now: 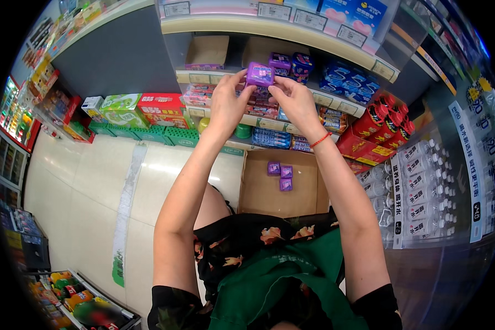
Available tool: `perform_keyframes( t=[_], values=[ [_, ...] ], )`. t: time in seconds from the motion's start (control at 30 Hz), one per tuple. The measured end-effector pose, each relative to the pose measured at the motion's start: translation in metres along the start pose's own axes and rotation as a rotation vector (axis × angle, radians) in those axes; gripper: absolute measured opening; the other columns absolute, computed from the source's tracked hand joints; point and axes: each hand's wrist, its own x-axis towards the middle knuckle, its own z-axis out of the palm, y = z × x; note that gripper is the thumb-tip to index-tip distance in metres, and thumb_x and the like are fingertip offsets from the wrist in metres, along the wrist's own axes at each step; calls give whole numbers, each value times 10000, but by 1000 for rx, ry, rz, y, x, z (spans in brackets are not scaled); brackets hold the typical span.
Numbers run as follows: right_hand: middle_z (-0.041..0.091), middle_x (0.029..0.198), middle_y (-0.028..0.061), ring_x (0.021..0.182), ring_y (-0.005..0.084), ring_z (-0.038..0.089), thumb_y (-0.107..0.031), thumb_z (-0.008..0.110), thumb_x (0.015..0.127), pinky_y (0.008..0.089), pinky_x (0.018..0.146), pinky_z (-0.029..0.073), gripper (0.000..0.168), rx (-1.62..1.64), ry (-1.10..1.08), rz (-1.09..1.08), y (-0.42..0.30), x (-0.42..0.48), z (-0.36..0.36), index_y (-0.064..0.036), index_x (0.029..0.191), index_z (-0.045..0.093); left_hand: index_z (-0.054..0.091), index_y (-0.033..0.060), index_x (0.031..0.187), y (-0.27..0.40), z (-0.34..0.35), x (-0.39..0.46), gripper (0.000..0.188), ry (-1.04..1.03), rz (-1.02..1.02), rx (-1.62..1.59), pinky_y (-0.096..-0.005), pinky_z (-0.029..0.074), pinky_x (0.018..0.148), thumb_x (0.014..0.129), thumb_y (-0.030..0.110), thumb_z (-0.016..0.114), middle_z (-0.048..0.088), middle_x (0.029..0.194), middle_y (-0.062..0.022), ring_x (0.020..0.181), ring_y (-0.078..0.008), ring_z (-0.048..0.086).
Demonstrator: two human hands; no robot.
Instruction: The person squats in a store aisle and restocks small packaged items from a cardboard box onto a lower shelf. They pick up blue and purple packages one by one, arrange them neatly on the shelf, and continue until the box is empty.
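Observation:
Between my left hand (229,99) and my right hand (293,99) is a purple Mentos candy box (260,74), gripped by the fingertips of both at its two sides. It is held up in front of the shelf. Just behind it, another purple candy box (279,62) and a dark blue one (302,64) stand in an open cardboard tray (253,51). Below my arms, a large open cardboard box (264,202) holds several purple candy boxes (286,184) on its bottom. A red cord bracelet circles my right wrist.
Left on the same shelf sits a cardboard tray (208,51); blue packs (348,80) stand to the right. Lower tiers hold candy rolls (271,138). Red bottles (385,119) and water bottles (420,185) line the right. Gift cartons (163,110) rest on green crates (148,134) at left.

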Motion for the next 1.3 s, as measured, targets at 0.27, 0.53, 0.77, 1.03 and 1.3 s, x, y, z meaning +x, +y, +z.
perform_keyframes(
  t=[0.27, 0.53, 0.77, 1.03, 1.3],
  values=[
    [718, 1039, 140, 787, 184, 717, -139, 613, 887, 294, 719, 552, 408, -12, 17, -105, -3, 37, 6, 2, 1268, 586, 625, 52, 1228, -15, 5, 36, 398, 72, 52, -32, -320, 506, 789, 837, 62, 701, 656, 1002, -101, 895, -195, 655],
    [707, 1063, 163, 796, 200, 723, -126, 609, 878, 304, 709, 544, 464, -85, 50, -137, -1, 56, 10, -16, 1324, 549, 627, 46, 1215, -29, 17, 63, 401, 109, 74, -47, -332, 520, 795, 822, 25, 700, 678, 990, -124, 894, -223, 677],
    [620, 1174, 192, 772, 217, 705, -138, 633, 852, 320, 724, 535, 459, -199, 93, -199, 24, 70, 15, 37, 1272, 574, 615, 7, 1209, -47, 28, 67, 398, 88, 89, -77, -331, 534, 777, 819, 4, 698, 683, 1026, -153, 923, -231, 689],
    [520, 1307, 199, 789, 244, 681, -118, 636, 850, 341, 769, 532, 428, -360, 93, -217, 20, 67, 20, 51, 1240, 584, 631, 10, 1177, -62, 33, 65, 395, 104, 137, 21, -353, 530, 701, 791, 12, 716, 677, 985, -164, 886, -286, 681],
    [508, 1317, 225, 874, 322, 674, -116, 631, 850, 376, 821, 529, 430, -487, 86, -278, 21, 65, 19, 58, 1238, 568, 655, 0, 1130, -60, 32, 63, 328, 133, 214, 63, -395, 516, 735, 805, 20, 696, 668, 940, -181, 858, -335, 658]
  ],
)
